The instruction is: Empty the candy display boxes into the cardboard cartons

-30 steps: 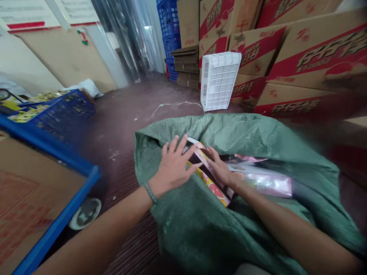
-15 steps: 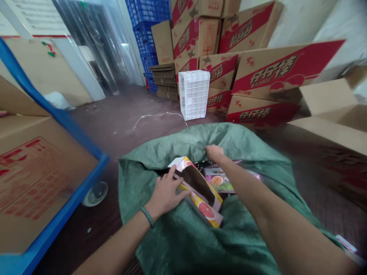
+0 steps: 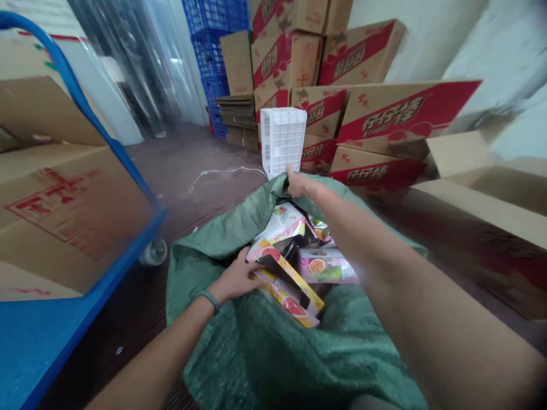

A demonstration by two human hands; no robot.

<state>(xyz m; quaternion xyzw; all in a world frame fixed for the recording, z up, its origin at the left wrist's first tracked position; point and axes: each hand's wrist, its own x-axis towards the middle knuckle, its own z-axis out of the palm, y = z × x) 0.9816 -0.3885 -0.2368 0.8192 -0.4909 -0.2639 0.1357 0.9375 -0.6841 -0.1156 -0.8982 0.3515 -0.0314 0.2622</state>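
A green woven sack [image 3: 282, 359] lies wide before me with several printed cartons inside. My right hand [image 3: 298, 183] is closed round its far rim, which is lifted. My left hand [image 3: 239, 274] grips the left end of a yellow and pink box [image 3: 294, 307] with grapefruit pictures; this box looks crushed, its dark inside showing. Beyond it sit a purple box [image 3: 329, 266] with passion fruit pictures and a white and pink box [image 3: 282, 222]. The deeper contents of the sack are hidden.
On the left stands a blue trolley [image 3: 156, 219] carrying an open cardboard box [image 3: 77, 205]. A white plastic basket [image 3: 285, 142] stands behind the sack. Stacked red-and-brown cartons [image 3: 384, 119] and blue crates [image 3: 213, 54] line the back. An open carton [image 3: 482, 199] is at right.
My right hand has pulled the sack's far rim up and away, uncovering more boxes. My left hand has stayed on the grapefruit box, which has tilted slightly. The view has shifted a little.
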